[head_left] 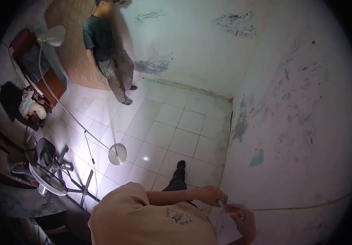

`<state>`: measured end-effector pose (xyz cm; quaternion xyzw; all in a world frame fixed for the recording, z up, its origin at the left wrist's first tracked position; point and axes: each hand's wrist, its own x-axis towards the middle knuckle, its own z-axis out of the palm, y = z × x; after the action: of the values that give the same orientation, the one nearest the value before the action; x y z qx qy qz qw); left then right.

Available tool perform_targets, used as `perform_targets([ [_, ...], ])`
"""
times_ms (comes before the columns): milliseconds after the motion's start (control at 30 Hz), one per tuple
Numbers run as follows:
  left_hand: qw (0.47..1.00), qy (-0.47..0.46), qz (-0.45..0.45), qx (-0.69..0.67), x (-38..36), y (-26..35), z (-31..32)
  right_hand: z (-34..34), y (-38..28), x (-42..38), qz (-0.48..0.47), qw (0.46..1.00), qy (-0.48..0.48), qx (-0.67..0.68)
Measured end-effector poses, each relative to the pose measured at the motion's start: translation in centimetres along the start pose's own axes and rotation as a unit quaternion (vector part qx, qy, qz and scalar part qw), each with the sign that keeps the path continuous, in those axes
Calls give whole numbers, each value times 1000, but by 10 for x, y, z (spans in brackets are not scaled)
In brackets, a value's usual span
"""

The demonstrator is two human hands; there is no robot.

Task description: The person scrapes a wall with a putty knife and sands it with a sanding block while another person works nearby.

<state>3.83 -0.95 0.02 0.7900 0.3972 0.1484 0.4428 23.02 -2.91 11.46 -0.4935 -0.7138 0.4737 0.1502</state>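
My left hand (211,195) reaches across from the beige-sleeved arm at the bottom, its fingers closed in a pinch. Just below and right of it is my right hand (243,220), with curled fingers close to the left fingertips. Between the two hands sits a small pale piece (223,205), too small and partly covered to name. Both hands are held in front of my beige shirt (151,220), near the right-hand wall. One of my legs (178,179), in dark trousers, stretches out on the tiles.
Another person (104,45) stands at the back wall. A floor lamp base (117,154) rests on the tiles, its bent pole rising leftward. At left are a fan (47,180), an office chair (47,153) and a black seat with cloth items (31,105). A cord (302,207) runs along the right wall.
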Motion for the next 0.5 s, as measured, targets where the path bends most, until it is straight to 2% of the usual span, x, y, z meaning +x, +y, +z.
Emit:
perform_targets([
  [100, 1000, 26, -10, 13, -4, 2, -5, -1, -2, 2, -8, 999, -35, 19],
  [167, 999, 27, -34, 20, -6, 8, -13, -1, -3, 1, -72, 995, -25, 63],
  [233, 998, 28, -56, 28, -5, 9, -14, -4, -4, -1, -64, 995, -30, 75],
  [300, 998, 48, -38, 22, -2, 7, -13, -6, -2, -4, -55, 994, -32, 86],
  [400, 998, 62, -2, -19, 1, 13, -15, -4, 9, -4, -98, 983, -4, 155],
  [467, 997, 66, 15, -40, 5, 20, -16, 1, 22, 0, -180, 940, -6, 291],
  [500, 995, 73, 32, -62, 7, 24, -14, 5, 29, 4, -175, 940, -4, 292],
])
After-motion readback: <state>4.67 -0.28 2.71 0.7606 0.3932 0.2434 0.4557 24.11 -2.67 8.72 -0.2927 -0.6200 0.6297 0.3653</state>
